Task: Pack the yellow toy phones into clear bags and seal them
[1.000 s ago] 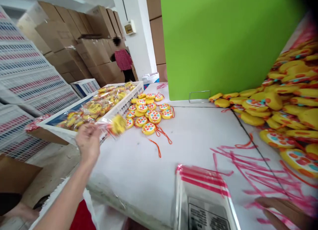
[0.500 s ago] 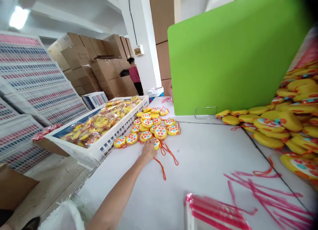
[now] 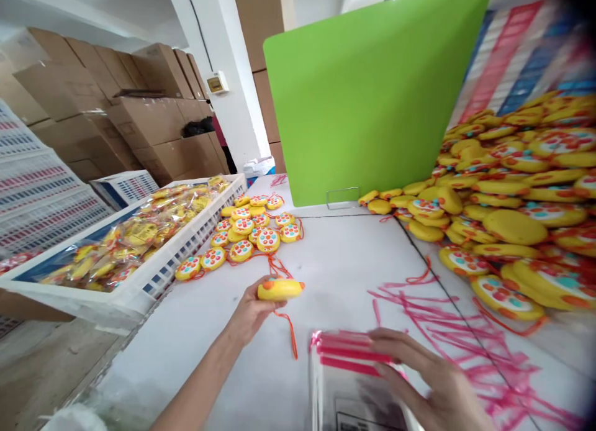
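Observation:
My left hand is closed around a yellow toy, a flat round piece seen edge-on with orange tips, held above the white table. An orange cord loop hangs under it. My right hand is at a stack of clear plastic bags with pink strips along their top edge. Its fingertips and thumb rest at the strips, spread apart. Beyond my left hand lies a group of the same toys, many with white faces and coloured dots up.
A white crate at left holds bagged toys. Behind the table stands a green board by a wire holder. A big heap of loose yellow toys fills the right. Pink strips lie scattered. Stacked cartons stand behind.
My left hand has lifted a toy from the near edge of the group and brought it closer. My right hand has come into view at the bags. The view has turned right.

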### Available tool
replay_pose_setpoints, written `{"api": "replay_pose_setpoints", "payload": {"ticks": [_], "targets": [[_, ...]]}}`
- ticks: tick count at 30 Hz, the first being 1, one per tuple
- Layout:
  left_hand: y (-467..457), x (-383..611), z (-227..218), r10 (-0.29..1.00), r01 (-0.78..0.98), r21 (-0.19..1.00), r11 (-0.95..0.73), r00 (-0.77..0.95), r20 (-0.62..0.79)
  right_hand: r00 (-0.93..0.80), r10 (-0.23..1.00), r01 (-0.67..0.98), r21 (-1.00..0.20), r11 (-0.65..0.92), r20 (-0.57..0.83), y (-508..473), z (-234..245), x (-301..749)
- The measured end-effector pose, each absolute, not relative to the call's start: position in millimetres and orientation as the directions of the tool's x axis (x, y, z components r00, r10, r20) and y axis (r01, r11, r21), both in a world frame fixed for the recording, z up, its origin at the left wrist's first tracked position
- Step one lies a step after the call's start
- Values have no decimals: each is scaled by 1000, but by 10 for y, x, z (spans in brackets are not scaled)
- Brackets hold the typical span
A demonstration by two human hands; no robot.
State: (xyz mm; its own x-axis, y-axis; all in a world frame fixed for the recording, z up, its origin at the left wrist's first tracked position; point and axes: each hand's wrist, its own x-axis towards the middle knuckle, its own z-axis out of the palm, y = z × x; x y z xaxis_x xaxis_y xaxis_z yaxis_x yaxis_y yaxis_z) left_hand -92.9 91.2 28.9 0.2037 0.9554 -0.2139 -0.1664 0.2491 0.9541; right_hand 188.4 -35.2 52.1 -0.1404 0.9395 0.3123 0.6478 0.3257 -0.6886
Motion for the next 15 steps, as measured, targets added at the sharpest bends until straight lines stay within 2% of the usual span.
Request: {"api": "replay_pose_setpoints", "payload": {"ticks": [2,5,11,15], "targets": [[695,-762,375,920,-276,907,318,322,-225,-145,942,600,-730,327,303,-207,568,1648],[461,-565,429,869,-310,876,369,448,-208,-164,944,510,-795,328,285,-79,611,1350],[278,-400,428,848,-316,875,367,500,-175,-224,919,480,-784,394,325,-134,610,1217],[230,-362,471,846,-358,852,381,507,-165,-205,877,481,-736,477,434,-261,598,1265]]}}
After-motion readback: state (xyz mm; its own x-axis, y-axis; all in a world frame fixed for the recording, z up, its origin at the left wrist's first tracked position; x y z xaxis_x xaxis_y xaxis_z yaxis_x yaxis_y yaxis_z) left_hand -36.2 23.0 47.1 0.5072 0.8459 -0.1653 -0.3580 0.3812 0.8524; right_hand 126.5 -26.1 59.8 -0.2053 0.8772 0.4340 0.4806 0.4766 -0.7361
